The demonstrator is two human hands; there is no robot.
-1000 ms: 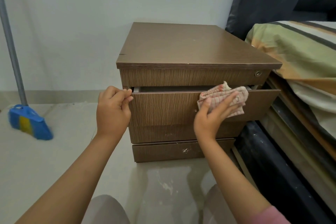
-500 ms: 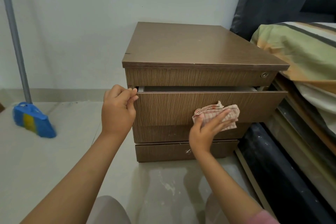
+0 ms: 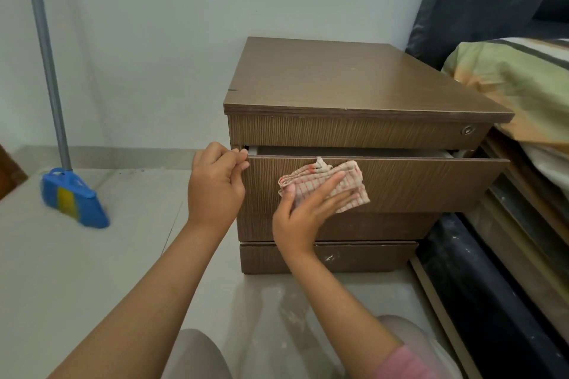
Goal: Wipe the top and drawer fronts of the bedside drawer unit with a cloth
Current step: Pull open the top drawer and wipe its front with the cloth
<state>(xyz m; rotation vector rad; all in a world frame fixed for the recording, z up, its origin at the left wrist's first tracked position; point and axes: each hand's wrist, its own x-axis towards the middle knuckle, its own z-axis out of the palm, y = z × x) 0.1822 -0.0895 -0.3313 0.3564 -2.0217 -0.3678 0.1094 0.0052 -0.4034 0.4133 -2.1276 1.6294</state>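
Observation:
A brown wood-grain bedside drawer unit [image 3: 354, 80] stands on the floor against the wall. Its second drawer [image 3: 431, 184] is pulled out a little. My left hand [image 3: 215, 184] grips the left edge of that drawer front with curled fingers. My right hand [image 3: 308, 212] presses a crumpled red-checked cloth [image 3: 323, 183] flat against the left half of the same drawer front, fingers straight. Below it sit two more drawer fronts, the lowest [image 3: 369, 257] marked with white specks.
A broom with a blue head [image 3: 72, 197] and grey handle leans at the left wall. A bed with a striped pillow [image 3: 517, 80] and dark frame [image 3: 492, 286] crowds the unit's right side. Pale tiled floor [image 3: 92, 271] lies in front, my knees at the bottom.
My right hand has swept the cloth leftward across the open drawer's front, from its right half to its left half. The left hand has kept its hold on the drawer's edge.

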